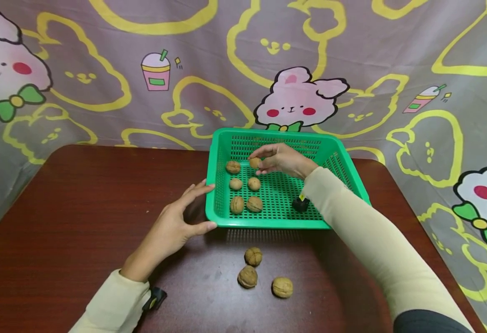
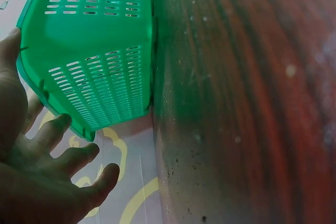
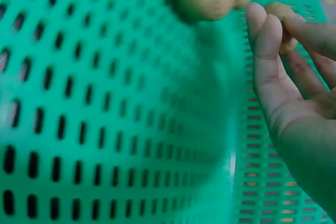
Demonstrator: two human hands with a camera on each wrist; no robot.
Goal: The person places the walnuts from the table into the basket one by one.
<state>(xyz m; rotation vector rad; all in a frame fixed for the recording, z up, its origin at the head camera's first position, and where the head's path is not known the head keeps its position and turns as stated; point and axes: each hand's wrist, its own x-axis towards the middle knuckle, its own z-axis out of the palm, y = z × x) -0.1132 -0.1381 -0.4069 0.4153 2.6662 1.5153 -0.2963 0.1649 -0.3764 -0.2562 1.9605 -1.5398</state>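
A green plastic basket (image 1: 268, 224) with slotted walls stands on the table. My right hand (image 1: 282, 159) is over its inside and pinches a walnut (image 1: 255, 162) between thumb and fingertips; the right wrist view shows this walnut (image 3: 281, 10) partly hidden by the fingers. Below and beside it, several walnuts (image 1: 254, 204) lie on the basket floor, toward the left side. At the basket's left rim, my left hand (image 1: 175, 225) rests its thumb and a forefinger against the edge. Seen from the left wrist, the other fingers (image 2: 79, 156) are spread beside the basket wall (image 2: 89, 30).
Three walnuts (image 1: 248, 276) lie on the dark red-brown table (image 1: 81, 222) in front of the basket, two of them close together. Behind the table hangs a cloth (image 1: 210, 60) with cartoon prints. A small black device (image 1: 155, 298) sits at the left wrist.
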